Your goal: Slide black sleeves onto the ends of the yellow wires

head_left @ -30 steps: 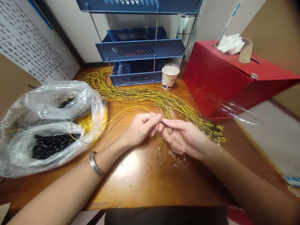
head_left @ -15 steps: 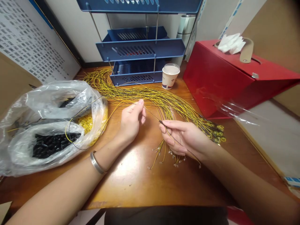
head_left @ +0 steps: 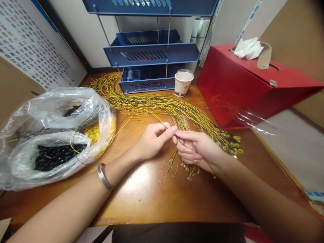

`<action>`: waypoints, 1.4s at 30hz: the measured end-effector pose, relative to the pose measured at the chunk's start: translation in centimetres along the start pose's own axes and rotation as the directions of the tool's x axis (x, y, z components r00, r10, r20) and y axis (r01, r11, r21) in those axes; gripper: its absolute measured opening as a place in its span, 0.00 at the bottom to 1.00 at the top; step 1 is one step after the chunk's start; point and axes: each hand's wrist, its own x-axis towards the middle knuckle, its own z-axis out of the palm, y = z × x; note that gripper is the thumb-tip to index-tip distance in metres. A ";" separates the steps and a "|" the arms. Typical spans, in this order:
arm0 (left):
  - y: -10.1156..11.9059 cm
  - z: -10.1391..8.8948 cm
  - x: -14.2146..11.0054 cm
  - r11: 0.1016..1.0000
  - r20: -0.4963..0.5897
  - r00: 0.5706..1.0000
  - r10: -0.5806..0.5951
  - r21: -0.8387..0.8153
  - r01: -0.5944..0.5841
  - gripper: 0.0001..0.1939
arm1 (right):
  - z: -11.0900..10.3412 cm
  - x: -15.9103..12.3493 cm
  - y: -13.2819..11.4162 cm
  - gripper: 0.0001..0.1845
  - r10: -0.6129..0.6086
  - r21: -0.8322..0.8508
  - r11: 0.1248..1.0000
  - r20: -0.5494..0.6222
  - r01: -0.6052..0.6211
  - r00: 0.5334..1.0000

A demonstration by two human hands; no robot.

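Note:
My left hand (head_left: 158, 140) pinches a thin yellow-and-black wire (head_left: 160, 120) between thumb and forefinger. Touching its fingertips, my right hand (head_left: 193, 145) is also closed on the wire, whose tail runs across the palm to a small clear tip (head_left: 214, 177). Whatever lies right between the two thumbs is hidden by the fingers. Behind both hands stretches a long bundle of yellow and black wires (head_left: 152, 100). Clear-tipped ends (head_left: 189, 177) of several wires hang below my right hand, and yellow ring-shaped ends (head_left: 236, 145) lie to its right.
Clear plastic bags (head_left: 58, 101) at left hold black rings (head_left: 53, 157) and yellow rings (head_left: 93, 134). A blue tiered rack (head_left: 152, 54) stands at the back beside a paper cup (head_left: 182, 82). A red box (head_left: 235, 81) with tissues sits at right on the wooden table (head_left: 136, 202).
My left hand has moved right and down along the wire until its fingertips meet my right hand's. The right hand stays nearly in place, and the black piece at its fingertips is now covered.

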 end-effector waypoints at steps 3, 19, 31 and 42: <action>0.1 -0.1 -0.2 0.999 0.038 0.999 0.029 0.013 -0.030 0.22 | 0.1 0.0 0.1 0.16 0.008 0.005 1.000 0.035 -0.008 0.999; 0.2 0.0 -0.4 0.999 0.023 0.999 0.042 -0.006 -0.042 0.23 | 0.3 0.0 0.0 0.16 0.015 0.013 1.000 0.050 -0.016 0.999; 0.2 0.1 -0.4 0.999 -0.088 0.996 0.015 -0.042 -0.018 0.28 | 0.8 -0.1 -0.1 0.16 0.024 0.013 1.000 0.052 -0.025 0.998; 0.2 -1.1 0.1 0.999 -0.263 0.965 0.017 -0.032 -0.027 0.27 | 0.3 -0.2 0.0 0.17 0.069 0.042 0.997 0.048 -0.072 0.996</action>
